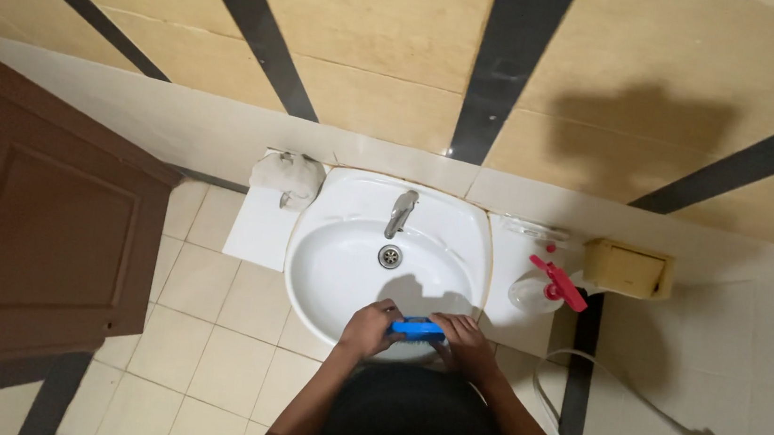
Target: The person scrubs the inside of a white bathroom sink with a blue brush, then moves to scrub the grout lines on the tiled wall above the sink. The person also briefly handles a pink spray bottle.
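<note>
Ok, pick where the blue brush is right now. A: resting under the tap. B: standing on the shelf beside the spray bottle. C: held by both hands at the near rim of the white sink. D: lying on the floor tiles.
C: both the left hand and right hand grip the blue brush at the near rim of the sink.

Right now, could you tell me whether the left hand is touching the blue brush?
Touching. The head view shows the left hand with its fingers wrapped over one end of the blue brush, at the front rim of the sink.
</note>
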